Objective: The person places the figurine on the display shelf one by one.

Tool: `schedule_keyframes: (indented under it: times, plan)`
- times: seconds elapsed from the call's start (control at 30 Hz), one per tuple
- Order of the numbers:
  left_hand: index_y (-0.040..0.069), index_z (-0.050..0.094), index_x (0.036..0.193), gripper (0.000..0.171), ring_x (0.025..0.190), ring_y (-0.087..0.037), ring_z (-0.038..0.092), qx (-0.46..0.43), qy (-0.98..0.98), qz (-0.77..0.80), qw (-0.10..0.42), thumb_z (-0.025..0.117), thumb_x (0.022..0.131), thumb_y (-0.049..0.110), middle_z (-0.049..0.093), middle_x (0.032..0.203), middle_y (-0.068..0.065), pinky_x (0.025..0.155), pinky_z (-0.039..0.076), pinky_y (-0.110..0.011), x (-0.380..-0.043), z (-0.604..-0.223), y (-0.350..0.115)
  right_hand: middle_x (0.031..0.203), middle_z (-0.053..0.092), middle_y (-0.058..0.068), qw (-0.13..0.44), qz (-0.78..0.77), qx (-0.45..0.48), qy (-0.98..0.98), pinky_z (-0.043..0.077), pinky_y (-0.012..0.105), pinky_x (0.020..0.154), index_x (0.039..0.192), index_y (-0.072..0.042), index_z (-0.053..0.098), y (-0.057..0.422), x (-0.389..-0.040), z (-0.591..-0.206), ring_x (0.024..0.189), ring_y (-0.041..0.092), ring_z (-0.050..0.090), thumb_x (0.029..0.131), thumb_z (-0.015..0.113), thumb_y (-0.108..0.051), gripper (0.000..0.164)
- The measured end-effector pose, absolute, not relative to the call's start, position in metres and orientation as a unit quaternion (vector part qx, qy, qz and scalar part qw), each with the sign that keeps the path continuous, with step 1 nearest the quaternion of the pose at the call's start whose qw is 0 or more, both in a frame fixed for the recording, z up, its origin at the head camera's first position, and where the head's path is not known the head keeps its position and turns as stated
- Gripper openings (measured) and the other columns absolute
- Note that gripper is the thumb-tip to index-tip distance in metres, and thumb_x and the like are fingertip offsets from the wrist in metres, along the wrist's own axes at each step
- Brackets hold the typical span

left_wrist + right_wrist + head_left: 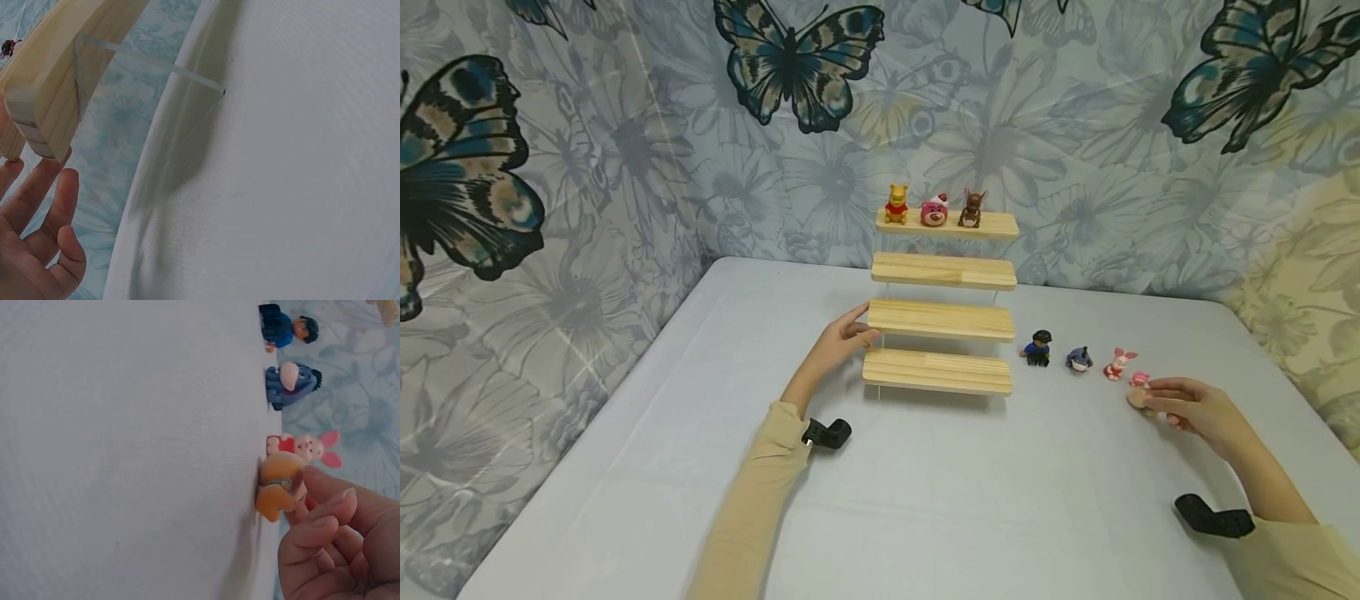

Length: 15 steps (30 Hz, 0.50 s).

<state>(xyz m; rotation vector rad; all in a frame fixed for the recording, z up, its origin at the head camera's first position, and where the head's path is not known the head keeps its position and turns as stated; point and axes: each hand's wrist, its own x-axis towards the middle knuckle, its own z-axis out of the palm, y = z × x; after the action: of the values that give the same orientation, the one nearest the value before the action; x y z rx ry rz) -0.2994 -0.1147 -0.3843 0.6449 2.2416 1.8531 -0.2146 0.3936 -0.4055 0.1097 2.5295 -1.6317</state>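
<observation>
My right hand (1206, 412) pinches a small orange-tan figurine (277, 487) with a grey band, at or just above the tabletop. A pink shape (1139, 379) shows just behind it; I cannot tell whether that is a separate piece. Beside it sits a pink-eared piglet figurine (1118, 365), then a blue-grey donkey figurine (1078, 360) and a dark-capped toy figure (1038, 348). At the left, my left hand (841, 340) touches the end of a tiered wooden display shelf (940, 319), fingers loosely extended, as the left wrist view shows.
On the top step (1000, 223) stand a yellow bear (897, 205), a pink bear head with a cap (934, 212) and a brown long-eared figurine (972, 210). Clear supports carry the steps. A white-covered table (925, 500) meets butterfly-patterned cloth (820, 192) behind.
</observation>
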Motion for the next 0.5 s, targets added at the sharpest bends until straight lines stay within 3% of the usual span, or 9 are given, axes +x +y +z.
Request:
schedule_keyframes:
  times: [0.27,0.5]
  plan:
    - [-0.002,0.019,0.141,0.061,0.095,-0.041,0.053,0.212,0.748,0.624,0.08,0.054,0.091,0.007,0.053,0.113,-0.029,0.086,0.037,-0.053,-0.2983,-0.3832,-0.1138,0.074,0.055,-0.007,0.054,-0.517,0.043,0.853,0.043,0.024,0.05,0.096,-0.018,0.059,0.3934,-0.2189,-0.4072,0.058,0.008,0.049,0.088,0.06,-0.02,0.009]
    - [-0.003,0.02,0.14,0.06,0.095,-0.04,0.054,0.209,0.751,0.621,0.078,0.052,0.091,0.006,0.053,0.112,-0.028,0.085,0.037,-0.054,-0.2965,-0.3816,-0.1132,0.074,0.05,-0.008,0.075,-0.447,0.06,0.89,0.042,0.024,0.05,0.116,0.017,0.043,0.387,-0.2225,-0.4043,0.058,0.007,0.045,0.087,0.06,-0.029,0.056]
